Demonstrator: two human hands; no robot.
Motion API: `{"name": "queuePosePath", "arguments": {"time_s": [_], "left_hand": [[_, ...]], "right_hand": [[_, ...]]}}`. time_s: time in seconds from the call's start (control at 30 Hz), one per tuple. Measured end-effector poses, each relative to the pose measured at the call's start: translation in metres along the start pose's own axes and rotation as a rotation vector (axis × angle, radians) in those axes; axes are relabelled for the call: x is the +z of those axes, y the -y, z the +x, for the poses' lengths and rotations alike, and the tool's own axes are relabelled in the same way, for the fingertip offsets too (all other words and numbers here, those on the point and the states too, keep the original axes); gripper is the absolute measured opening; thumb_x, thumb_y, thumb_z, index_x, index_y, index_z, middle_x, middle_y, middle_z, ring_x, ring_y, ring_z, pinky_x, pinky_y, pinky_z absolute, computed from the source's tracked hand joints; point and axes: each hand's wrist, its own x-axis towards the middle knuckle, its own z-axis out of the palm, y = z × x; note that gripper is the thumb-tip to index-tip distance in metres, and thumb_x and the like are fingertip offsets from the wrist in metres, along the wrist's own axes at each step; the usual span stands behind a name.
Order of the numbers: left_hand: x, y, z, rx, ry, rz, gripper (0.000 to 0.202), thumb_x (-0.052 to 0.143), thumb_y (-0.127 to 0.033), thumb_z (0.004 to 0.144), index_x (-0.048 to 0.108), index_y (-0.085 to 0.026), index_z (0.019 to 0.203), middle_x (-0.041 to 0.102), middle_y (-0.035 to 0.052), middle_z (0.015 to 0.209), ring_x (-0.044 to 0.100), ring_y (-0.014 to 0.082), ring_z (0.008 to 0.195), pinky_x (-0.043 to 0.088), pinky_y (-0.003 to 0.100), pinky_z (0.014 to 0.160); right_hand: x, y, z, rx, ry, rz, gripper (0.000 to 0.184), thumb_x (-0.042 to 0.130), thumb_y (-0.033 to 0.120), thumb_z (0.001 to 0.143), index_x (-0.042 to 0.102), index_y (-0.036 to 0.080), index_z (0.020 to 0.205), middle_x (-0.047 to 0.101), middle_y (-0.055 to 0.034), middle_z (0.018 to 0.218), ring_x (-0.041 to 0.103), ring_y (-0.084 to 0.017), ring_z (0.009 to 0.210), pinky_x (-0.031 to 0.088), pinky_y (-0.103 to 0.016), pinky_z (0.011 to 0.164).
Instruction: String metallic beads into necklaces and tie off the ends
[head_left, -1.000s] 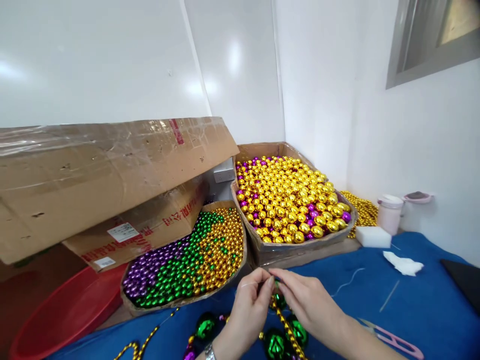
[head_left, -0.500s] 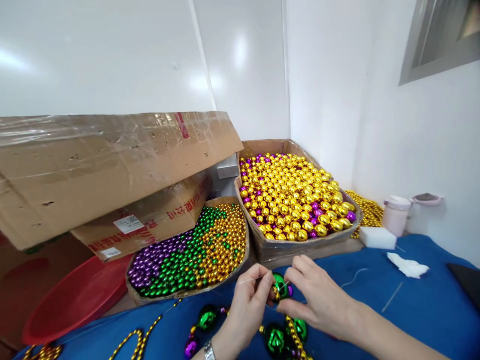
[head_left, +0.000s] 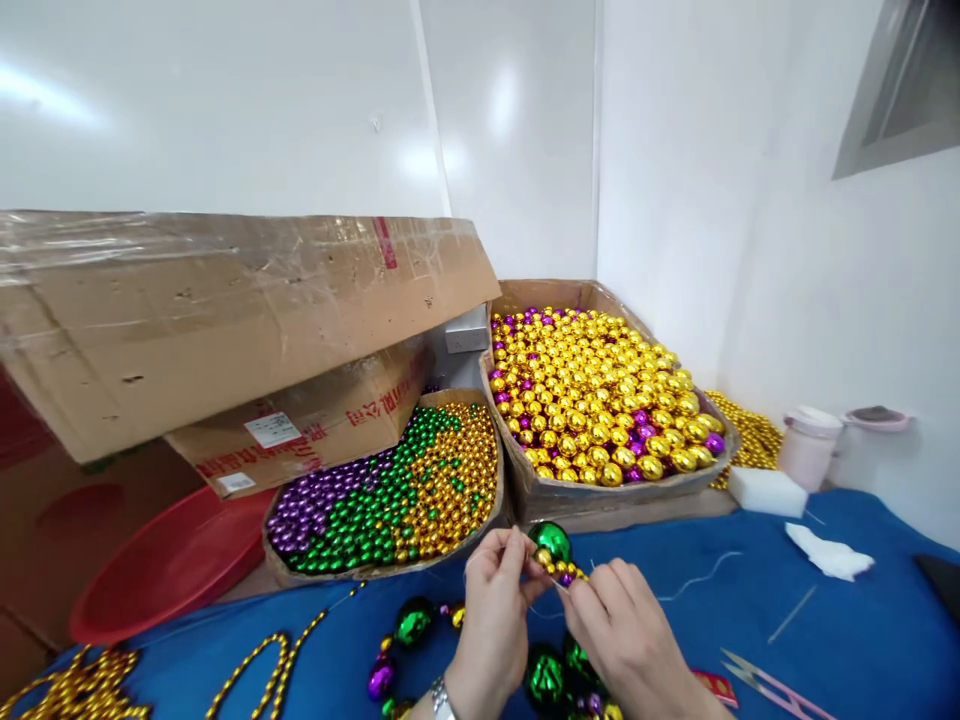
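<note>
My left hand (head_left: 491,620) is closed in a pinch on a bead garland, beside a large shiny green ball (head_left: 552,541) and small gold beads (head_left: 545,558). My right hand (head_left: 626,635) pinches the thin clear thread (head_left: 556,582) just right of those beads; its fingertips are partly hidden. More of the garland lies beneath my hands on the blue cloth (head_left: 319,610), with a green ball (head_left: 414,622) and a purple ball (head_left: 381,678) to the left and another green ball (head_left: 544,677) between my wrists.
Behind my hands stand a box of gold and purple balls (head_left: 600,400) and a box of small beads (head_left: 420,500). Cardboard cartons (head_left: 247,310) and a red basin (head_left: 172,570) are left. Scissors (head_left: 772,685), white tissue (head_left: 829,552) and a white block (head_left: 769,491) lie right.
My hands have shifted lower, and the green ball now sits above my fingers rather than between them. My right hand has turned, fingers closer together. The view has tilted, bringing scissors into sight.
</note>
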Motion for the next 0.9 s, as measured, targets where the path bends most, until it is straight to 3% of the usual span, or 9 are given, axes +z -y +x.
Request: {"name": "queuePosePath", "arguments": {"time_s": [0.1,0.2,0.3,0.4,0.47,0.57,0.63,0.77,0.9], "left_hand": [[0.000,0.000,-0.001,0.011,0.014,-0.039,0.023,0.061,-0.034,0.082,0.051,-0.017,0.070,0.052,-0.0033,0.060,0.047,0.0101,0.058,0.043,0.021,0.057],[0.002,-0.003,-0.002,0.011,0.065,-0.015,0.023,0.060,-0.036,0.082,0.053,-0.017,0.071,0.052,-0.0031,0.061,0.048,0.0105,0.058,0.043,0.022,0.057],[0.001,-0.007,-0.002,0.042,0.090,0.094,0.024,0.060,-0.038,0.081,0.054,-0.017,0.072,0.055,-0.0023,0.064,0.050,0.0115,0.060,0.043,0.024,0.062],[-0.006,-0.010,0.000,0.104,0.118,0.312,0.025,0.057,-0.039,0.083,0.056,-0.017,0.073,0.055,-0.0019,0.063,0.050,0.0129,0.061,0.040,0.024,0.062],[-0.012,-0.012,0.001,0.128,0.155,0.439,0.026,0.054,-0.039,0.085,0.056,-0.017,0.072,0.054,-0.0019,0.061,0.050,0.0136,0.061,0.039,0.024,0.062],[-0.018,-0.016,0.005,0.107,0.242,0.569,0.028,0.052,-0.037,0.086,0.055,-0.016,0.068,0.053,-0.0021,0.060,0.047,0.0134,0.060,0.036,0.024,0.061],[-0.022,-0.018,0.008,0.079,0.301,0.616,0.029,0.053,-0.037,0.085,0.053,-0.016,0.065,0.050,-0.0027,0.060,0.045,0.0128,0.060,0.035,0.024,0.059],[-0.029,-0.020,0.013,0.027,0.377,0.626,0.027,0.055,-0.037,0.083,0.056,-0.015,0.066,0.049,-0.0031,0.061,0.042,0.0121,0.060,0.032,0.023,0.057],[-0.037,-0.022,0.019,0.057,0.315,0.621,0.024,0.058,-0.032,0.081,0.055,-0.015,0.064,0.048,-0.0029,0.060,0.041,0.0121,0.059,0.031,0.023,0.056]], "right_hand": [[0.005,0.015,-0.009,0.237,0.072,0.330,0.022,0.040,0.025,0.093,0.061,0.020,0.096,0.062,-0.0039,0.070,0.058,-0.017,0.061,0.047,-0.027,0.057],[0.009,0.023,-0.014,0.541,0.129,0.787,0.029,0.036,0.035,0.096,0.058,0.023,0.110,0.062,0.0005,0.065,0.055,-0.013,0.049,0.046,-0.022,0.047],[0.015,0.021,-0.019,0.654,0.027,0.838,0.032,0.040,0.041,0.094,0.058,0.020,0.111,0.053,0.0039,0.054,0.049,-0.012,0.043,0.041,-0.020,0.041],[0.021,0.010,-0.020,0.502,-0.005,0.537,0.025,0.040,0.032,0.095,0.060,0.019,0.101,0.054,0.0033,0.056,0.048,-0.011,0.043,0.041,-0.021,0.044],[0.026,0.000,-0.018,0.327,-0.008,0.356,0.025,0.037,0.024,0.095,0.062,0.019,0.096,0.062,-0.0017,0.069,0.054,-0.013,0.052,0.047,-0.025,0.055],[0.035,-0.015,-0.010,0.127,-0.003,0.270,0.030,0.038,0.019,0.094,0.058,0.021,0.115,0.065,-0.0047,0.078,0.058,-0.018,0.070,0.048,-0.034,0.072],[0.042,-0.022,-0.005,0.029,0.004,0.239,0.040,0.039,0.019,0.094,0.047,0.025,0.132,0.063,-0.0029,0.073,0.056,-0.020,0.071,0.046,-0.036,0.071],[0.054,-0.024,0.004,-0.073,-0.027,0.209,0.051,0.042,0.017,0.093,0.034,0.031,0.141,0.061,-0.0014,0.071,0.053,-0.020,0.066,0.045,-0.036,0.066],[0.057,-0.006,0.015,-0.013,-0.066,0.255,0.059,0.040,0.016,0.093,0.017,0.025,0.147,0.064,-0.0048,0.084,0.058,-0.021,0.073,0.049,-0.036,0.072]]}}
